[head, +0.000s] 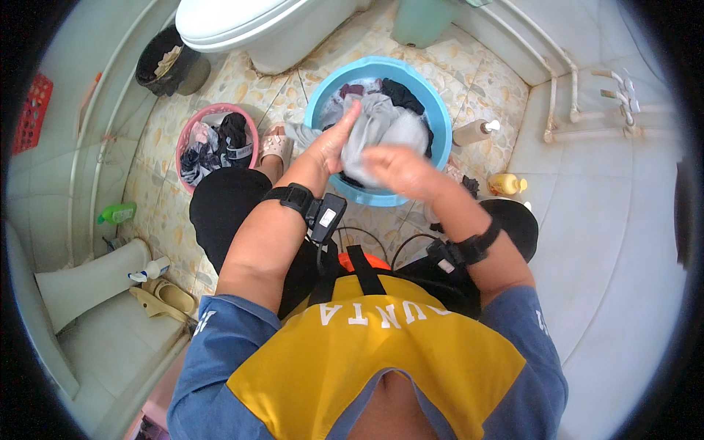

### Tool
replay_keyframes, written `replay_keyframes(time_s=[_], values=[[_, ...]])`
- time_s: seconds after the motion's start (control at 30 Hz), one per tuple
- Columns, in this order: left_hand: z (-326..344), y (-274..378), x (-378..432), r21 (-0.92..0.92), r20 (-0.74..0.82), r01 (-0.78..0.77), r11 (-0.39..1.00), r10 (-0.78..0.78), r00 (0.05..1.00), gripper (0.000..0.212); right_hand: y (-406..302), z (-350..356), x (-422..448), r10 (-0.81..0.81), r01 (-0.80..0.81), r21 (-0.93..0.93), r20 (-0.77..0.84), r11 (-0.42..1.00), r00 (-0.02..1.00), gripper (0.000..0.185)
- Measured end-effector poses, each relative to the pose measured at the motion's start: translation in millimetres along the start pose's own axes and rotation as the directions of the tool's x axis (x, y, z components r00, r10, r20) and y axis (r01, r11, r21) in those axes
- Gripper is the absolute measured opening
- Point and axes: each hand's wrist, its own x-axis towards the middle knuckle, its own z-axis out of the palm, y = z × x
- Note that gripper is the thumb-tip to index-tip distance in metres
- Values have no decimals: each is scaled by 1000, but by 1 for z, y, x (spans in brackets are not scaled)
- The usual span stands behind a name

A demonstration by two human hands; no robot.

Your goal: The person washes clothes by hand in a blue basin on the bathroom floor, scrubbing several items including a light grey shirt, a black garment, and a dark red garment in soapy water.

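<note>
A light blue plastic basin (443, 110) stands on the tiled floor before me, with dark and maroon laundry (404, 94) and some suds inside. Over this laundry a wet grey garment (374, 121) is bunched up, and part of it hangs over the basin's left rim. My left hand (336, 137) grips the garment from its left side, some of its fingers hidden by the cloth. Blurred by motion, my right hand (399, 170) has its fingers curled on the garment's near right part.
A pink basket (179, 146) of clothes stands left, near a black bin (201, 77) and the toilet (275, 49). On the right are a pump bottle (473, 132), a yellow bottle (503, 184) and wall pipes (550, 104). Yellow slippers (170, 297) lie lower left.
</note>
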Motion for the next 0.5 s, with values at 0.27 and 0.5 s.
replay_keyframes(time_s=[0.27, 0.5], values=[[42, 16, -37, 405, 86, -371, 836, 369, 925, 38, 72, -24, -1, -207, -49, -541, -401, 840, 892, 62], [85, 61, -59, 599, 431, -651, 467, 498, 753, 32, 56, -79, 68, -373, 149, -667, -206, 730, 905, 42]])
